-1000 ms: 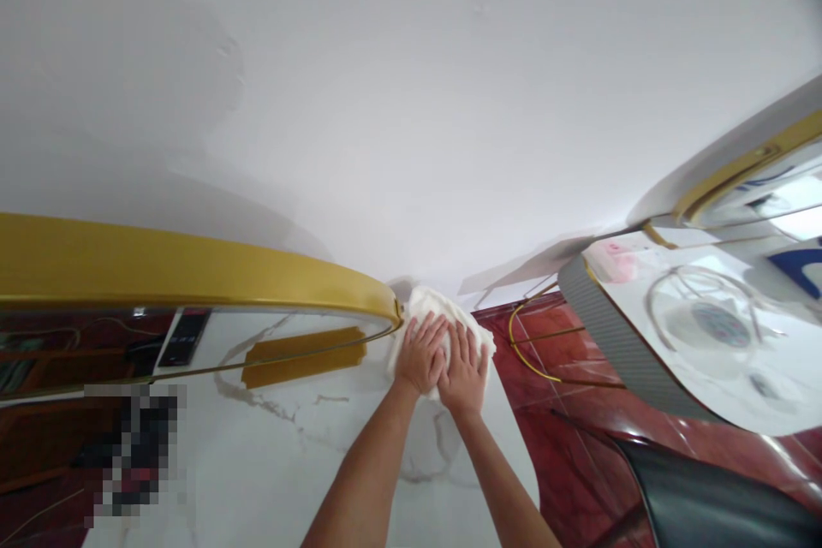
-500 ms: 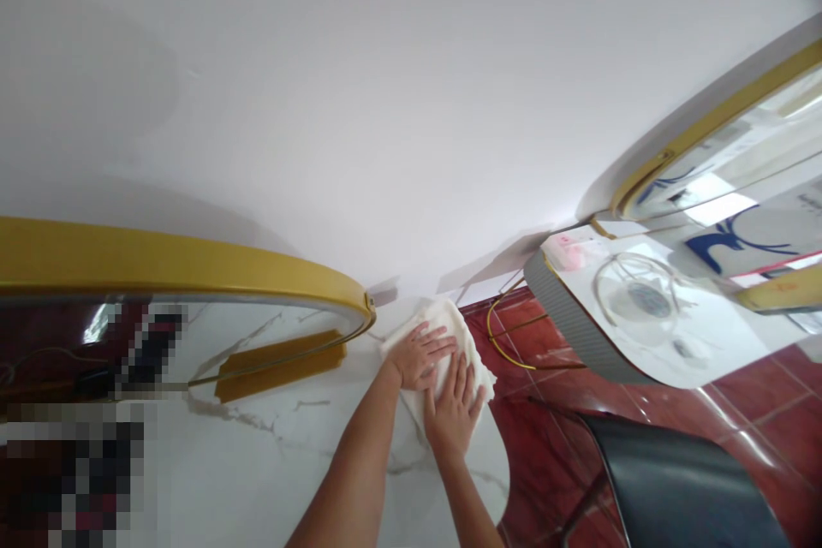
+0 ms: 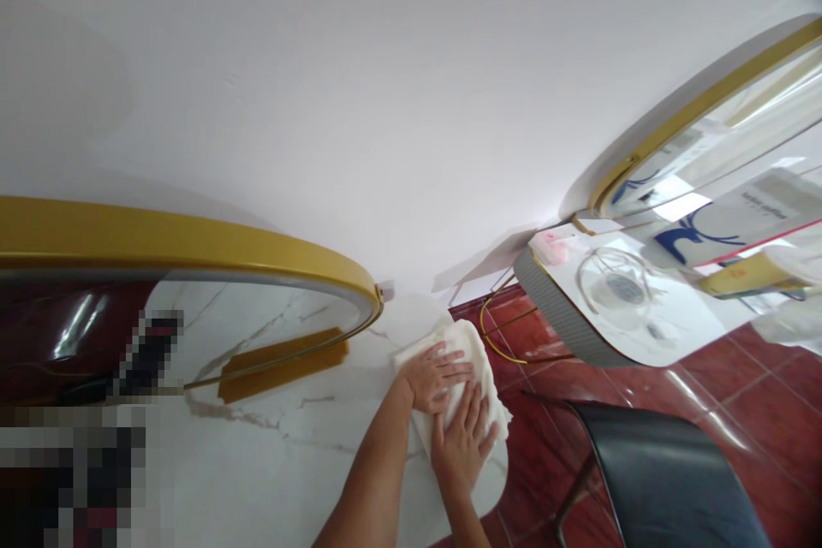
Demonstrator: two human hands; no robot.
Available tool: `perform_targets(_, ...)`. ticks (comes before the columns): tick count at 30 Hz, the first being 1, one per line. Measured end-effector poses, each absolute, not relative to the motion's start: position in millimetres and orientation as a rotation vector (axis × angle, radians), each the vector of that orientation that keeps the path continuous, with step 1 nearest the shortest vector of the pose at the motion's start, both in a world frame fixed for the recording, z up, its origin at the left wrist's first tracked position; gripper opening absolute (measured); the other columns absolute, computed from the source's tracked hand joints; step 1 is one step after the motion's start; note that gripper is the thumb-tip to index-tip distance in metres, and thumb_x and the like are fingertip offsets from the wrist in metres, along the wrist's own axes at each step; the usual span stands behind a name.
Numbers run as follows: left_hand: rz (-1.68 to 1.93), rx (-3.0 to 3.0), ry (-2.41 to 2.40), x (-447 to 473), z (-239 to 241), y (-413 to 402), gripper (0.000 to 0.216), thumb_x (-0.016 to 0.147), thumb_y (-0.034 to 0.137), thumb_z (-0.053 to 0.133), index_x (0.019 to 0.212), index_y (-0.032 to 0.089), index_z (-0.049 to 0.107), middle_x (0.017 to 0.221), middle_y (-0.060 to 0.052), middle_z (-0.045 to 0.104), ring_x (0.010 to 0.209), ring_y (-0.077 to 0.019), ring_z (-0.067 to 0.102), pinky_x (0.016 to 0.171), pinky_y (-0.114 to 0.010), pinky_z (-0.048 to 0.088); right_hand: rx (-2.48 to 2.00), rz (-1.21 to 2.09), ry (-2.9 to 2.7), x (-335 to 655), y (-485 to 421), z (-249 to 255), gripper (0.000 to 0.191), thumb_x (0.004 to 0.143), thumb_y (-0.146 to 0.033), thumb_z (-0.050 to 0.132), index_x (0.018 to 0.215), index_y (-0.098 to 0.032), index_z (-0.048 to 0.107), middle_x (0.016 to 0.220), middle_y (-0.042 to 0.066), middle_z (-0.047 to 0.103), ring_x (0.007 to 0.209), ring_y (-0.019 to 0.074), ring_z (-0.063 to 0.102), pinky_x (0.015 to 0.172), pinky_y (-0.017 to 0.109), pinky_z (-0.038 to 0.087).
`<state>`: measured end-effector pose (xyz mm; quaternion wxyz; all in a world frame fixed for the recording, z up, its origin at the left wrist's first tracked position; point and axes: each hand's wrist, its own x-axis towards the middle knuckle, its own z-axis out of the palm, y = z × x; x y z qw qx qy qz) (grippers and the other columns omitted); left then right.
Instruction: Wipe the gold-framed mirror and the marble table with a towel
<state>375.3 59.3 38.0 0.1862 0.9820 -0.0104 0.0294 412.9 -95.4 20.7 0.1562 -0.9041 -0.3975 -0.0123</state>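
1. white cloth (image 3: 479, 351) lies at the rounded end of the marble-patterned tabletop (image 3: 270, 479), reaching its edge; whether it hangs over is hard to tell.
2. left hand (image 3: 434, 377) rests flat on the cloth, fingers fanned fairly wide; right hand (image 3: 462, 438) lies just beside it, palm down, fingers a little less spread. neither pinches anything.
3. judging by the two palms on the cloth, the work is under way rather than finished; which stretches of marble are done and which are left cannot be told.
4. gold-framed mirror (image 3: 193, 240) stands to the left with a gold support bar (image 3: 282, 370) at its base, likely the main obstacle on this top.
5. across the red tiled floor (image 3: 758, 385), well apart, are a ribbed-edge table (image 3: 681, 344) and second mirror (image 3: 706, 103); a black chair (image 3: 668, 471) stands nearer.
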Motion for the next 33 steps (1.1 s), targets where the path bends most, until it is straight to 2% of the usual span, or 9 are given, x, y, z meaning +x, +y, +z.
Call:
perform_targets(7,0.091,2.704,0.031,354.1,42.1,15.6,0.064,0.084,0.036,0.040,0.143,0.021,0.019,0.149,-0.002,0.025,0.139,-0.0218,0.015,0.114,-0.046,0.004,-2.635,-0.063,-1.106,392.3,-130.4,19.7,0.069,0.087,-0.045,0.017,0.145,-0.008,0.009,0.149,0.014,0.019,0.136,0.0300,0.013,0.105,0.058,0.011)
perform_targets(13,0.098,2.619,0.302,298.3,51.9,-41.2,0.064,0.087,0.036,0.037,0.145,0.021,0.013,0.150,0.000,0.023,0.139,-0.0203,0.012,0.114,-0.045,0.006,-2.574,-0.053,-1.247,355.0,-172.0,14.3,0.069,0.086,-0.041,0.021,0.145,-0.011,0.006,0.149,0.013,0.018,0.137,0.0316,0.012,0.104,0.060,0.012)
perform_targets(21,0.202,2.501,0.834,183.4,48.9,-85.8,0.072,0.080,0.023,0.041,0.145,0.025,0.010,0.150,0.004,0.019,0.139,-0.0203,0.015,0.114,-0.044,0.011,-2.266,-0.012,-1.792,289.5,-184.6,0.8,0.075,0.083,-0.040,0.036,0.146,-0.015,0.003,0.149,0.011,0.018,0.136,0.0343,0.014,0.104,0.062,0.013)
perform_targets(26,0.263,2.510,1.188,110.2,37.5,-106.9,0.076,0.075,0.018,0.042,0.145,0.025,0.013,0.149,0.004,0.022,0.138,-0.0209,0.020,0.113,-0.043,0.014,-2.033,0.054,-2.087,239.7,-169.8,5.9,0.074,0.084,-0.041,0.038,0.146,-0.017,0.005,0.148,0.008,0.024,0.137,0.0324,0.011,0.106,0.060,0.011)
perform_targets(33,0.251,2.413,1.712,20.7,28.5,-138.9,0.076,0.073,0.014,0.040,0.144,0.025,0.015,0.148,0.004,0.024,0.137,-0.0207,0.020,0.112,-0.043,0.016,-1.570,0.155,-2.475,172.1,-145.4,20.6,0.072,0.085,-0.047,0.038,0.145,-0.016,0.013,0.148,0.007,0.022,0.136,0.0314,0.014,0.109,0.055,0.006)
